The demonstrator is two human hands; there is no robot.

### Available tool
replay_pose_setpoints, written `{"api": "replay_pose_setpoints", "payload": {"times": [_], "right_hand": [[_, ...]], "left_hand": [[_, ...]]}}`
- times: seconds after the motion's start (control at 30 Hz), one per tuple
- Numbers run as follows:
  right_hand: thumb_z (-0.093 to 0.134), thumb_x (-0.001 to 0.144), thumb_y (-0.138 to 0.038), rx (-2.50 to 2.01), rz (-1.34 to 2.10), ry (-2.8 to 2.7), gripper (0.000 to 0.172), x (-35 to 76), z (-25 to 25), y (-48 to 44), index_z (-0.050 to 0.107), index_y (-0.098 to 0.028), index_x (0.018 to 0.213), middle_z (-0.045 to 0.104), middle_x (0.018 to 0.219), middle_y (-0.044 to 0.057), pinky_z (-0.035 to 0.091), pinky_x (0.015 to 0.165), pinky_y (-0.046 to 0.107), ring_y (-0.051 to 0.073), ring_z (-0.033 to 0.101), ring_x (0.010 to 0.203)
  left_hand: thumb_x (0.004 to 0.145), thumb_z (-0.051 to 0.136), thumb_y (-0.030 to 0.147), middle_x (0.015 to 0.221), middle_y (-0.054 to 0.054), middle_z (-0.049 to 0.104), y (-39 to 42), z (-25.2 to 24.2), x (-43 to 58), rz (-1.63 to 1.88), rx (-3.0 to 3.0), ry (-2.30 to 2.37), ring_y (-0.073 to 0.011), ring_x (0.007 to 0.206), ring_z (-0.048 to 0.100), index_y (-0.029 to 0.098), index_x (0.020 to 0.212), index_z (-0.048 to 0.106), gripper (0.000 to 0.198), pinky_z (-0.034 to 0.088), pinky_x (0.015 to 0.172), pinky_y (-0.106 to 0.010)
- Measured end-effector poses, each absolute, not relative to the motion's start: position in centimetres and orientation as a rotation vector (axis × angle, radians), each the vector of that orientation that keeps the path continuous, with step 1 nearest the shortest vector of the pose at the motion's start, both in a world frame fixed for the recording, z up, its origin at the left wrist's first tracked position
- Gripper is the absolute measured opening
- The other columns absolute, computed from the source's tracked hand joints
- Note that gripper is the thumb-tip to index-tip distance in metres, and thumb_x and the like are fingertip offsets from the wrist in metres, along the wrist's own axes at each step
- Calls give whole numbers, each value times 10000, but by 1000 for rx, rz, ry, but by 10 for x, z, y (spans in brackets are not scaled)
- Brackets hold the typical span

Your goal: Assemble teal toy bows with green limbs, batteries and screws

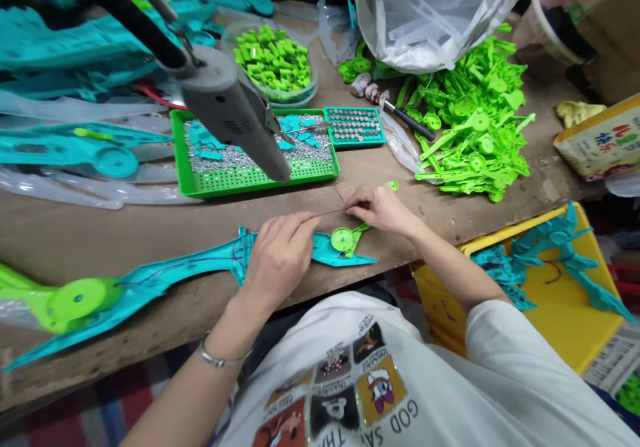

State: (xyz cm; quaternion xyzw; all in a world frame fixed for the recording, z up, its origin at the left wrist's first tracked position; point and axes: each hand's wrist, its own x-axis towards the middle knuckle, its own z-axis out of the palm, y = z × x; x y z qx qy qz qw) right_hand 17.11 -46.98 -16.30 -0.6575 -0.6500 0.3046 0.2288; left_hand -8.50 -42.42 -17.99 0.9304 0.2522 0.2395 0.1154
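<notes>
A long blue plastic part (175, 268) lies along the table's front edge, with a large green wheel piece (83, 302) at its left end and a small green piece (345, 240) near its right end. A thin dark purple cord (331, 212) stretches between my hands above the blue part. My left hand (283, 250) rests over the part's middle, its fingertips closed on the cord. To its right, my right hand (377, 208) pinches the other end of the cord. Part of the blue piece is hidden under my left hand.
A grey electric screwdriver (235, 110) hangs over a green tray (260, 182) of screws. Beyond are a tub of green pieces (274, 60), a small screw tray (355, 127), a green parts pile (475, 120) and a white bag (430, 20). A yellow bin (565, 307) stands right.
</notes>
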Motion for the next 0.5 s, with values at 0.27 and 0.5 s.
{"api": "replay_pose_setpoints", "payload": {"times": [0.27,0.5], "right_hand": [[805,726,-262,-1508,1247,-1150,252,188,-177,-472,784,-171,960,806,936,25,580,835,283,152,727,846],[766,736,-219,-1584,1240,-1238,174,199,-168,-471,789,-147,892,794,854,28,547,752,264,137,696,756]], "left_hand": [[991,419,93,1229,-104,719,-421,-167,-65,794,2643,636,-243,1124,671,207,1286,656,394,512,976,-412],[998,422,107,1193,-97,728,-416,-164,-57,750,2693,694,-253,1087,669,183,1215,684,348,501,961,-421]]}}
